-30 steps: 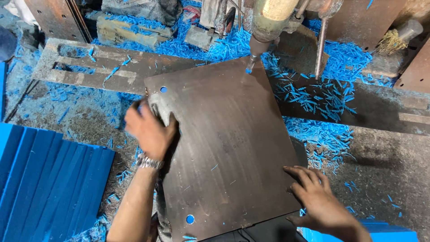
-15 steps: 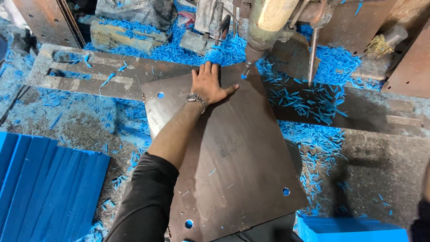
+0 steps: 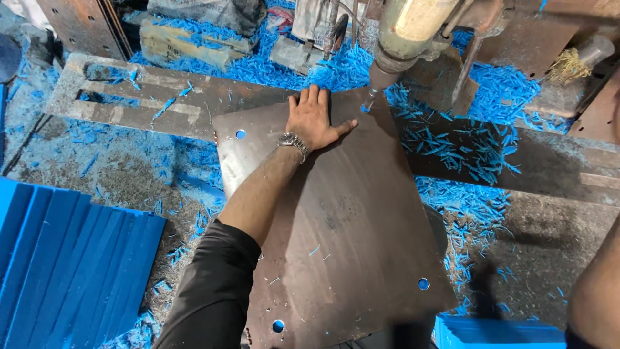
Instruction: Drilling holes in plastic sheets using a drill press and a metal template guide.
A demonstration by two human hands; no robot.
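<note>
While the left hand (image 3: 313, 119) presses flat, unclenched, on the metal plate (image 3: 336, 220), the right hand is cut off (grip untellable).

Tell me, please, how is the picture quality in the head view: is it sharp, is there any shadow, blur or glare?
Head view: even, soft light; left hand and metal plate are sharp. The plate shows a dull sheen, no hard glare. A dark shadow lies on the table right of the plate. The arm at the right edge is blurred; its hand is out of frame. The drill head is slightly soft.
</note>
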